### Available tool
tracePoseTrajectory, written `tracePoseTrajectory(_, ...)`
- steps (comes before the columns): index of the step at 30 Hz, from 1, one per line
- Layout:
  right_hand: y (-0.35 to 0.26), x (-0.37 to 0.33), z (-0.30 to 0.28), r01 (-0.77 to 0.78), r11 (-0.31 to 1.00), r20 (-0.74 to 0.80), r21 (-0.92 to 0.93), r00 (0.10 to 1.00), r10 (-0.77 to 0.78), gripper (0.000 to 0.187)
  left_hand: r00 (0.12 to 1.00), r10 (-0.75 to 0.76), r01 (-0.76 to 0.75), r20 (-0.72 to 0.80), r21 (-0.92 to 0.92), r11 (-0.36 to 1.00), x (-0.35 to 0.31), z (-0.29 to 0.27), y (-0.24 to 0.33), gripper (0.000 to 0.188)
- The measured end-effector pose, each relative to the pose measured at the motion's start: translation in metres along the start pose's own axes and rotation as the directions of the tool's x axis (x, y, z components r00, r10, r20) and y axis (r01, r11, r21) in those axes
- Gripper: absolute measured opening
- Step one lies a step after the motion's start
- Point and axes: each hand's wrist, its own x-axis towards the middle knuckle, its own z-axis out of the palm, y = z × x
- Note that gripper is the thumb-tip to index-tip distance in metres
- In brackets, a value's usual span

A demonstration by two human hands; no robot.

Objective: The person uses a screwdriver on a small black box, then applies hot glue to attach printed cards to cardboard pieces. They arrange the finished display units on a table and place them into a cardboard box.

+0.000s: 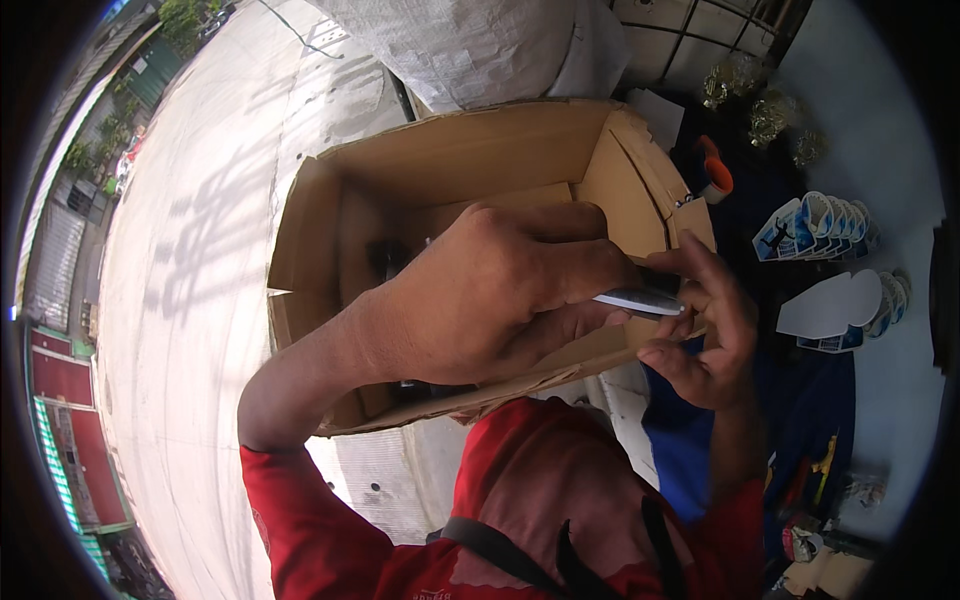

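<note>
Left hand (480,300) curled tight, fingers clamped on a slim silver-grey tool (640,300), perhaps a pen or a knife, too hard to tell which. Tool tip lying over the right-hand edge of one open cardboard box (440,160), right beside the torn flap. Right hand (700,330) just past the tip, fingers spread and loosely bent, touching the tool's end and the box edge, not closed on anything.

Best handled, by the look of it, with a firm hold on the tool, the box edge braced steady by the right hand, and fingertips kept clear of the tip. Slow, short strokes safer than a long pull, given the ragged cardboard.

Counted: one box, one tool, two hands. On the dark blue table (800,400) to the right, a fanned row of about six blue-and-white cards (810,228), a second smaller stack (840,310) below it, one orange-and-white tape roll (714,172). Box contents dark and unclear.
</note>
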Motion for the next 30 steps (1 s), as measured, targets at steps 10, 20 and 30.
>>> tracePoseTrajectory(10, 0.002, -0.014, -0.069, -0.113, 0.967, -0.543, -0.229, 0.839, -0.031, 0.025, 0.872, -0.45, 0.137, 0.195, 0.784, 0.605, -0.106, -0.001, -0.142, 0.057)
tracePoseTrajectory(20, -0.035, -0.088, -0.133, -0.118, 0.991, -0.907, 0.061, 0.407, 0.104, 0.027, 0.915, -0.396, 0.324, 0.083, 0.437, 0.839, -0.031, -0.06, -0.103, 0.025)
tracePoseTrajectory(30, 0.034, -0.214, -0.155, -0.618, 0.776, -0.827, -0.129, 0.499, 0.26, 0.021, 0.984, 0.177, -0.177, -0.007, -0.052, 0.983, 0.114, 0.04, 0.011, 0.025)
